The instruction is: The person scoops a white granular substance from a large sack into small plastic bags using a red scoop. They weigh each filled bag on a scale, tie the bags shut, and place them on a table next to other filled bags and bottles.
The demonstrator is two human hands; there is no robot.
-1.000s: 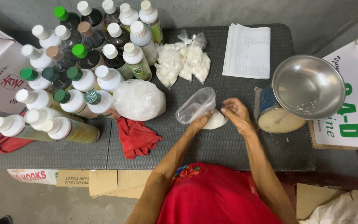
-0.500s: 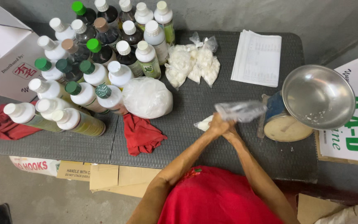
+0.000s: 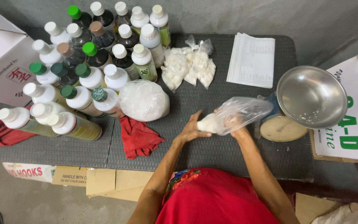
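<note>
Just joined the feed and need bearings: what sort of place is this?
Probably a small storeroom or home packing spot: a dark table against a concrete wall, crowded capped bottles, cardboard boxes, a weighing scale with steel bowl.

Pretty bare setup here: rough grey concrete wall [image 3: 245, 16] at the back; dark woven-top table [image 3: 212, 153] pushed against it; grey concrete floor [image 3: 30, 199] below, flattened cardboard [image 3: 104, 182] under the table edge; light's flat and even.

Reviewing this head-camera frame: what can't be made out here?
- Right hand: fingers hidden behind the clear plastic bag.
- White contents: kind unclear, blurred by the film.
- Scale dial: partly covered by the metal bowl.
- Paper sheets: print too small.
</note>
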